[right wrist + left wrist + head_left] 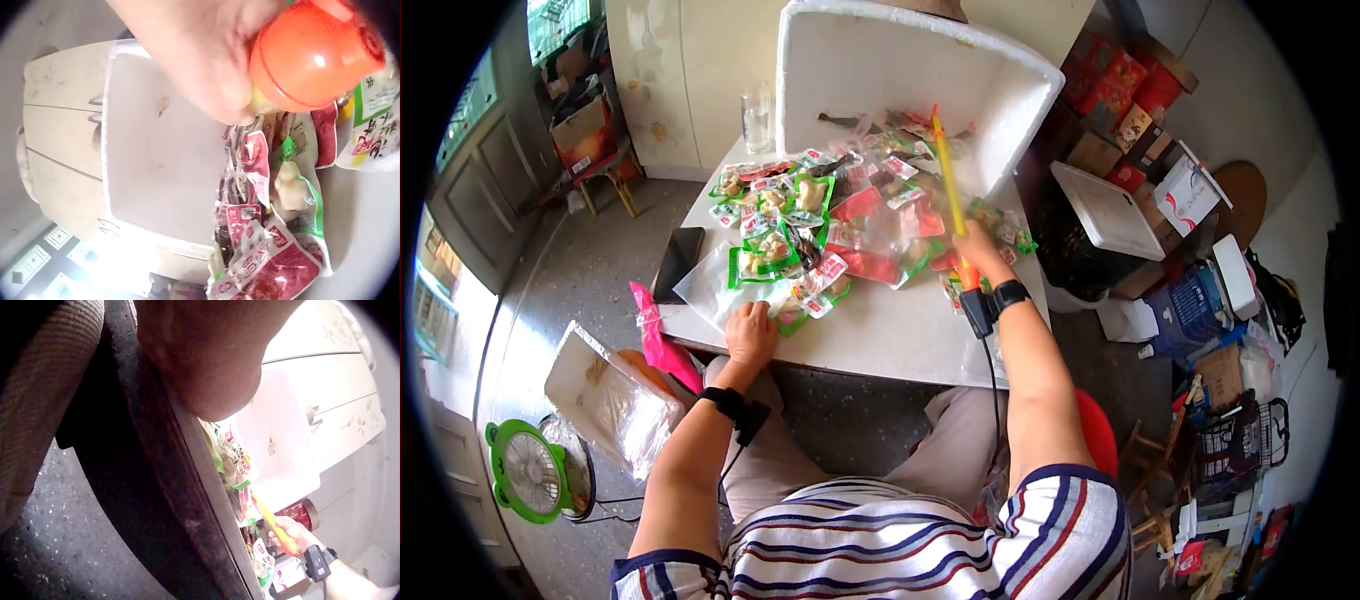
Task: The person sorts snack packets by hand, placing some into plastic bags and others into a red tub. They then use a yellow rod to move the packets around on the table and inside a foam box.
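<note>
My right hand (978,252) grips a yellow stick (948,170) by its orange end, which bulges large in the right wrist view as an orange handle (312,56). The stick points away over a heap of sealed food packets (860,215), its far tip over the white foam box. At the table's front left, my left hand (750,335) rests with loosely bent fingers beside a clear plastic bag (712,288) and green-edged packets (790,322). Only the heel of that hand (212,362) fills the top of the left wrist view; its fingertips are hidden there.
The open foam box (910,65) lies on its side at the table's back, a glass (755,120) to its left. A dark phone-like slab (678,262) and a pink bag (662,335) are at the left edge. A green fan (528,470) stands on the floor.
</note>
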A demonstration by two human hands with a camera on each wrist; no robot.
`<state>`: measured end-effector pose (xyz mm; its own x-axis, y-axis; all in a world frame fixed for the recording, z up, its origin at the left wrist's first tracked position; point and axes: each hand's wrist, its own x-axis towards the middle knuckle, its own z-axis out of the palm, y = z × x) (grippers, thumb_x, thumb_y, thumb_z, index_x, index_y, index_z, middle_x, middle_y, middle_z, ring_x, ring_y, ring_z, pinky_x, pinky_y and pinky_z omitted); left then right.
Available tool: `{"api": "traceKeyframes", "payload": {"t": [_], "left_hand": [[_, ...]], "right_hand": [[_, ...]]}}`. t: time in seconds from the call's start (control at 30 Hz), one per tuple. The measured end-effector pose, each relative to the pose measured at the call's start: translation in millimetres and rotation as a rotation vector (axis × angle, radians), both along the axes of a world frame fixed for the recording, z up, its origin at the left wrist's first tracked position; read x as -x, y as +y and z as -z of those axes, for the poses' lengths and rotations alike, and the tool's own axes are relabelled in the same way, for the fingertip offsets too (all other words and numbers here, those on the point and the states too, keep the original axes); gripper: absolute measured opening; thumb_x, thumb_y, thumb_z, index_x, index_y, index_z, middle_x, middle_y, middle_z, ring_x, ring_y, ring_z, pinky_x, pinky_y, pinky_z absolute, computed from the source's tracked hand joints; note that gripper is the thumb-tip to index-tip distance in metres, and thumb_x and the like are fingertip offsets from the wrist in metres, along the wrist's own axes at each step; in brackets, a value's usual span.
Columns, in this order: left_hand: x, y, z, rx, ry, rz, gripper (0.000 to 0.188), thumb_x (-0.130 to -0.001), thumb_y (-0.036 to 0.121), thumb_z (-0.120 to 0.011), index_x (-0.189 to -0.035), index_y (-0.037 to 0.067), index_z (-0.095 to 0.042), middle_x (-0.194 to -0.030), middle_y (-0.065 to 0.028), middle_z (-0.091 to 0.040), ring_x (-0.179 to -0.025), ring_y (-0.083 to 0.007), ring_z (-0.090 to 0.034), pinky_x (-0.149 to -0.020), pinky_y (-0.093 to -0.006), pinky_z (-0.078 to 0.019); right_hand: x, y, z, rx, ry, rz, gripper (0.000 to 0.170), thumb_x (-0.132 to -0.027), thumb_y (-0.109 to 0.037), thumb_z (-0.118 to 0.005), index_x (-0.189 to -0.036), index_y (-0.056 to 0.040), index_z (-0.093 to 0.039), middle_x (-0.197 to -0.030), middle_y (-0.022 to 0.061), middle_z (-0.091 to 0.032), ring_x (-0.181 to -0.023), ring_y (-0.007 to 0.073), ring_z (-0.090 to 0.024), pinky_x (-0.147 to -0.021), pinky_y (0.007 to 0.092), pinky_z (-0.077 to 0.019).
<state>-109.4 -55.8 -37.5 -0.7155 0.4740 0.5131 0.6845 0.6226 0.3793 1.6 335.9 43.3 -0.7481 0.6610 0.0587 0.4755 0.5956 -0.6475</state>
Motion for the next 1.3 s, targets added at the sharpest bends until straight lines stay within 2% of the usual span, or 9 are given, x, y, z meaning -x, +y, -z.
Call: {"api": "traceKeyframes", "payload": {"t": [0.13, 0.23, 0.43, 0.63, 0.8, 0.93, 1.03, 1.07, 1.3], "left_hand": [[-1, 2, 2, 0.009, -0.009, -0.008, 0.014, -0.066, 0.013, -0.048, -0.078, 0.008, -0.051, -0.072, -0.0111, -0.05, -0.069, -0.0293, -0.05, -0.059, -0.0398, -0.0401], [0, 1, 1, 0.013, -0.008, -0.01, 0.014, -0.065, 0.013, -0.048, -0.078, 0.008, -0.051, -0.072, -0.0111, -0.05, -0.068, -0.0293, -0.05, -0.059, -0.0397, -0.0402], [-1, 1, 0, 0.036, -0.024, -0.01, 0.014, -0.065, 0.013, -0.049, -0.078, 0.009, -0.052, -0.072, -0.0113, -0.05, -0.068, -0.0291, -0.05, -0.06, -0.0396, -0.0408], [1, 0, 2, 0.014, 0.005, -0.005, 0.013, -0.066, 0.012, -0.048, -0.077, 0.008, -0.052, -0.071, -0.0114, -0.05, -0.068, -0.0294, -0.05, -0.06, -0.0401, -0.0407], [-3, 0, -3, 0.011, -0.005, -0.008, 0.013, -0.066, 0.012, -0.048, -0.077, 0.007, -0.052, -0.072, -0.0117, -0.051, -0.069, -0.0298, -0.05, -0.06, -0.0402, -0.0406], [-3, 1, -5, 0.008, -0.009, -0.007, 0.012, -0.066, 0.013, -0.047, -0.076, 0.007, -0.051, -0.072, -0.0118, -0.051, -0.068, -0.0299, -0.05, -0.06, -0.0401, -0.0405], [-3, 2, -4, 0.016, -0.011, -0.01, 0.011, -0.066, 0.013, -0.048, -0.075, 0.007, -0.051, -0.072, -0.0117, -0.051, -0.069, -0.0299, -0.05, -0.06, -0.0401, -0.0403], [-3, 1, -3, 0.021, -0.013, -0.015, 0.011, -0.066, 0.013, -0.048, -0.075, 0.007, -0.051, -0.072, -0.0116, -0.051, -0.069, -0.0299, -0.05, -0.06, -0.0401, -0.0403], [-2, 1, -1, 0.031, -0.013, -0.016, 0.012, -0.066, 0.014, -0.048, -0.075, 0.008, -0.052, -0.073, -0.0113, -0.051, -0.07, -0.0296, -0.05, -0.061, -0.0401, -0.0401]], "right_hand": [[-55, -42, -45, 0.131, 0.024, -0.029, 0.038, -0.074, -0.018, -0.051, -0.106, 0.0004, -0.042, -0.089, 0.0131, -0.053, -0.079, 0.019, -0.051, -0.066, 0.0313, -0.0429], [-92, -30, -46, 0.367, 0.042, -0.034, 0.041, -0.075, -0.016, -0.05, -0.112, -0.0045, -0.038, -0.086, 0.0103, -0.053, -0.063, 0.015, -0.053, -0.044, 0.0289, -0.0441], [-70, -6, -42, 0.254, 0.112, -0.043, 0.033, -0.076, -0.015, -0.049, -0.106, -0.0032, -0.042, -0.076, 0.0071, -0.051, -0.05, 0.0134, -0.05, -0.039, 0.0261, -0.0407], [-10, -16, -36, 0.038, 0.118, -0.07, 0.029, -0.074, -0.015, -0.049, -0.096, 0.0034, -0.047, -0.073, 0.009, -0.051, -0.061, 0.0161, -0.05, -0.05, 0.0308, -0.0417], [-25, -40, -41, 0.364, -0.005, -0.092, 0.033, -0.075, -0.011, -0.047, -0.104, 0.0031, -0.041, -0.08, 0.0082, -0.05, -0.07, 0.0185, -0.05, -0.059, 0.0299, -0.0428], [-53, -37, -4, 0.162, 0.182, -0.257, 0.038, -0.075, -0.011, -0.048, -0.109, 0.0016, -0.038, -0.084, 0.0093, -0.048, -0.054, 0.016, -0.05, -0.049, 0.0307, -0.0441], [-93, -58, -21, 0.334, 0.051, -0.153, 0.04, -0.076, -0.011, -0.047, -0.112, -0.001, -0.035, -0.082, 0.0093, -0.048, -0.048, 0.0152, -0.048, -0.044, 0.0301, -0.0439], [-108, -80, -48, 0.397, -0.047, -0.139, 0.046, -0.077, -0.018, -0.049, -0.117, -0.0038, -0.031, -0.08, 0.0106, -0.051, -0.061, 0.0174, -0.052, -0.052, 0.0309, -0.045], [-194, -108, -63, 0.714, 0.015, -0.158, 0.045, -0.079, -0.016, -0.048, -0.119, -0.0072, -0.029, -0.069, 0.0064, -0.05, -0.047, 0.0138, -0.049, -0.041, 0.0268, -0.0421]]}}
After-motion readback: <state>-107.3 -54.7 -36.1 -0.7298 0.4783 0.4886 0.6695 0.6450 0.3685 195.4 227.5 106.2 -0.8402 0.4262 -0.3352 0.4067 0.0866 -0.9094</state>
